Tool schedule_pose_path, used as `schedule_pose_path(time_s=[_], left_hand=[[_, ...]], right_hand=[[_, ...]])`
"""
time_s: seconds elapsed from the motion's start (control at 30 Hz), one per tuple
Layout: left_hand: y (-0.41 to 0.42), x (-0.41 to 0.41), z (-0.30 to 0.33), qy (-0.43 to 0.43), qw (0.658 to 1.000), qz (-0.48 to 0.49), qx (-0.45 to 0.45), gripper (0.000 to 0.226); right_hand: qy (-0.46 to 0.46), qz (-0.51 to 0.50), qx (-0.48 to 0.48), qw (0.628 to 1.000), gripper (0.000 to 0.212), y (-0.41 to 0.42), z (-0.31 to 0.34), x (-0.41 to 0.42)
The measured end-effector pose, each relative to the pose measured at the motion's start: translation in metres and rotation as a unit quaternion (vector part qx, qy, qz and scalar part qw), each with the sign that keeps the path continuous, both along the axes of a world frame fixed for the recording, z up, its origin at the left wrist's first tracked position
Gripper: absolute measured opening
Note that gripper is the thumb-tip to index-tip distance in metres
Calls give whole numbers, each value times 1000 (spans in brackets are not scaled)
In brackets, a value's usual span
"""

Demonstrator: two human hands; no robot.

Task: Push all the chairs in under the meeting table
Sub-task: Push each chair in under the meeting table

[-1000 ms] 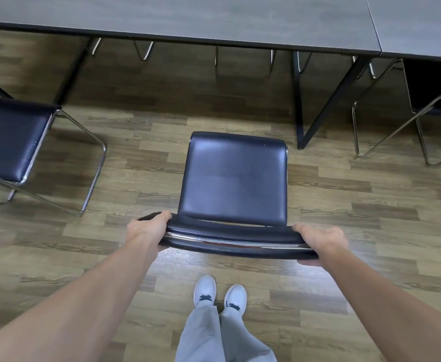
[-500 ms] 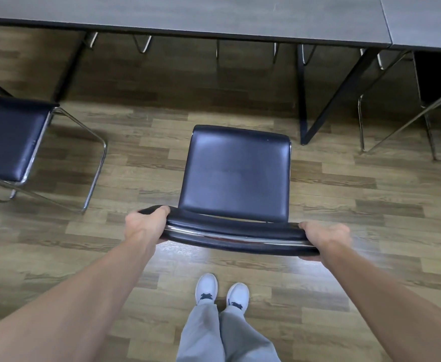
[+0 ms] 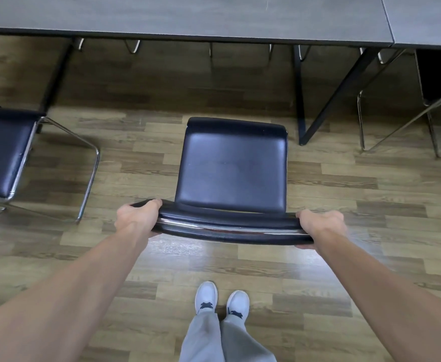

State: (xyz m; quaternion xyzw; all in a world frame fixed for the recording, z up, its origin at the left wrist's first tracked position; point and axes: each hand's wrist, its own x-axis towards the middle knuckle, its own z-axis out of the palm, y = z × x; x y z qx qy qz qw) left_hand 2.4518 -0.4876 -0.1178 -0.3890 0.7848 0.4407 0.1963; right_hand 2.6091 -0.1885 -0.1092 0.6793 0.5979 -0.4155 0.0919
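Observation:
A black padded chair (image 3: pixel 232 168) with a chrome frame stands on the wood floor in front of me, its seat facing the grey meeting table (image 3: pixel 188 17). My left hand (image 3: pixel 135 218) grips the left end of its backrest and my right hand (image 3: pixel 318 227) grips the right end. The seat's front edge sits a short way from the table's edge, outside it. A second black chair (image 3: pixel 2 152) stands pulled out at the left. A third chair (image 3: pixel 439 74) sits partly under the table at the right.
Black table legs (image 3: pixel 331 97) slant down just right of the held chair's front. Chrome legs of other chairs (image 3: pixel 133 47) show under the table's far side. My white shoes (image 3: pixel 220 299) stand behind the chair on open floor.
The chair has slid forward toward the table with both hands still gripping its backrest. The table edge now lies closer to the seat.

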Motion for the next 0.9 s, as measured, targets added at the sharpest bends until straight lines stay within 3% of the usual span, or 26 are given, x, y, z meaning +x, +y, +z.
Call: schedule_pose_path(time_s=[0.17,0.67,0.9], left_hand=[[12,-21,-4,13,1000,6,-10,35],[56,-108,-4,-4,999,4,-52,57],[75,-148,-3,8,997,-16,-70,45]], right_hand=[[-16,17,-2,1000,26,12,0,-22],[-15,13,16,1000,15,51,11,-110],[-12,13,21,1000,24,68,7,-143]])
